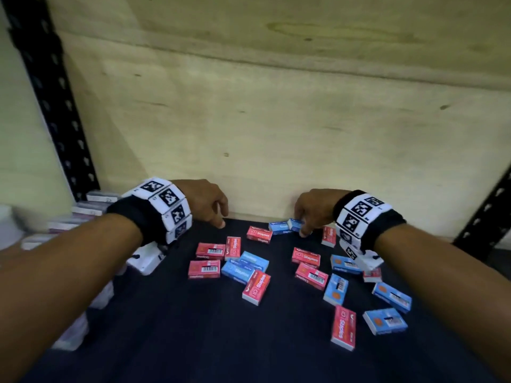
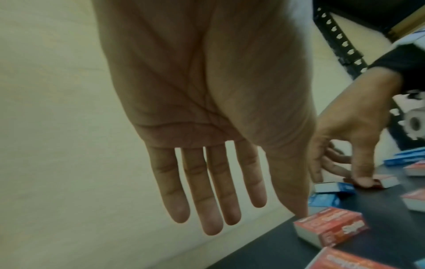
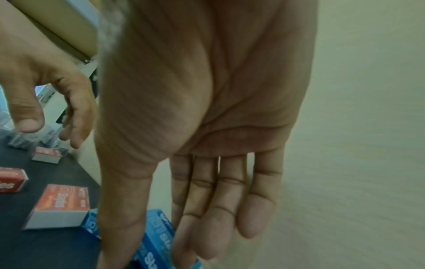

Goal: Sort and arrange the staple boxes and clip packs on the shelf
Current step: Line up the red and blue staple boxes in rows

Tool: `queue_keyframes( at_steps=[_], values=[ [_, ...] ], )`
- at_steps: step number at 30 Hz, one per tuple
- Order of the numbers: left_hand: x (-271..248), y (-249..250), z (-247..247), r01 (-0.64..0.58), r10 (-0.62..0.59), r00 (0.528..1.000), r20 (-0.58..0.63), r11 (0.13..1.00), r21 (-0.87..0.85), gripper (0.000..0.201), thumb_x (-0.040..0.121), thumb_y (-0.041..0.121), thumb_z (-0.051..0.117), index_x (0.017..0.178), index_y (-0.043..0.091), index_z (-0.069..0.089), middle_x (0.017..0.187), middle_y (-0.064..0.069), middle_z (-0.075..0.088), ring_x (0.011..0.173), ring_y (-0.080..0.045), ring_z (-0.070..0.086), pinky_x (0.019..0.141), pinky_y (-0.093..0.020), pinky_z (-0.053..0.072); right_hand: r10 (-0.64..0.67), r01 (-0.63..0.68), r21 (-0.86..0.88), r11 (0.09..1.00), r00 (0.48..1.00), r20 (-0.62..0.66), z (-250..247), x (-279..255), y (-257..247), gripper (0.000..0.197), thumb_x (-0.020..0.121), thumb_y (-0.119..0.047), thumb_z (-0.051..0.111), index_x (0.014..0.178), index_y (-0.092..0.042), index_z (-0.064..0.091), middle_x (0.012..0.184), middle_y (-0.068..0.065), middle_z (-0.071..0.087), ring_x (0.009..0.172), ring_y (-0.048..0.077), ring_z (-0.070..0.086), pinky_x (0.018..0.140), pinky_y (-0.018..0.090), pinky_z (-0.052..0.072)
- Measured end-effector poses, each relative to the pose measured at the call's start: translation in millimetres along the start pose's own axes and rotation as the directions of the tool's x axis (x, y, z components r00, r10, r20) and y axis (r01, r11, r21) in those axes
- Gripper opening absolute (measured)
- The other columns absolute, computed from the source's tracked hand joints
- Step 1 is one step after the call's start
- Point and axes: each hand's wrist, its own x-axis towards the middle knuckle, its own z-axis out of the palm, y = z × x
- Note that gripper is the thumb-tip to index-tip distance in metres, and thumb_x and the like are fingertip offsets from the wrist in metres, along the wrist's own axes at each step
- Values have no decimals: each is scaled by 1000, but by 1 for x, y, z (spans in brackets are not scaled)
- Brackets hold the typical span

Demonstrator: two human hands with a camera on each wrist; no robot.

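Note:
Several red and blue staple boxes lie scattered on the dark shelf surface [image 1: 221, 341]. At the back, my right hand [image 1: 307, 217] pinches a small blue staple box [image 1: 294, 224] between thumb and fingers; the right wrist view shows that blue staple box [image 3: 158, 234] between the thumb and the straight fingers [image 3: 207, 209]. A second blue box [image 1: 278, 227] lies right beside it, with a red box [image 1: 259, 234] to its left. My left hand [image 1: 213, 208] hangs over the back left of the shelf with straight fingers [image 2: 207, 182], holding nothing.
Pale clip packs [image 1: 91, 208] are stacked along the left edge of the shelf. A plywood back panel [image 1: 276, 134] closes the rear. Black perforated uprights stand at left [image 1: 49, 106] and right [image 1: 486, 217]. Red boxes [image 1: 204, 269] and blue boxes [image 1: 391, 297] cover the middle and right.

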Motion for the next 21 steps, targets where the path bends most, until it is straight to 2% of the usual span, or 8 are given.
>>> queue_keyframes(
  at_steps=[2,5,9,11,14,18,21],
  values=[
    [10,21,2,-51,51,999,-2,999,21,41,86,47,69,122,29,62,114,9,63,101,-13,58,89,-28,46,11,-11,-3,1000,1000,9,1,3,-2,43,79,-38,80,113,-14,70,107,4,71,96,24,66,83,34,54],
    [26,51,4,-110,111,993,-28,993,42,43,86,48,68,123,27,61,118,7,63,103,-15,58,90,-30,47,6,-6,-3,1000,1000,-22,1,5,-3,38,80,-32,80,112,-14,71,106,5,71,96,24,65,77,30,50],
    [47,78,5,-153,156,987,-43,985,75,47,85,47,69,125,25,61,121,2,62,105,-19,60,89,-30,48,-6,6,-6,1000,1000,-7,5,5,0,38,78,-36,81,108,-16,70,104,3,71,96,24,65,82,34,53],
    [58,86,8,-160,166,985,-56,982,101,47,83,47,71,122,23,63,118,1,64,102,-21,61,88,-32,51,-16,16,1,1000,1000,26,7,1,5,38,77,-40,80,105,-16,71,100,2,72,93,24,65,84,36,55],
    [72,95,15,-142,154,986,-66,976,166,46,80,50,72,113,19,68,108,-1,69,94,-24,66,85,-37,55,-37,35,76,996,999,26,9,-9,17,37,74,-43,80,98,-16,69,90,0,72,86,22,65,80,37,54],
    [84,103,23,-120,142,988,-60,954,273,44,81,51,71,108,17,67,104,-5,67,89,-27,65,74,-33,52,-28,36,180,983,999,-46,6,-33,42,34,76,-43,77,99,-21,66,81,-10,63,79,14,58,68,29,47],
    [89,107,22,-127,149,987,-57,949,288,42,81,48,73,106,16,63,106,-5,63,91,-27,63,78,-35,53,33,-19,200,980,997,-68,5,-53,69,34,78,-42,76,102,-21,65,84,-11,61,79,12,56,67,27,44]
  ],
)
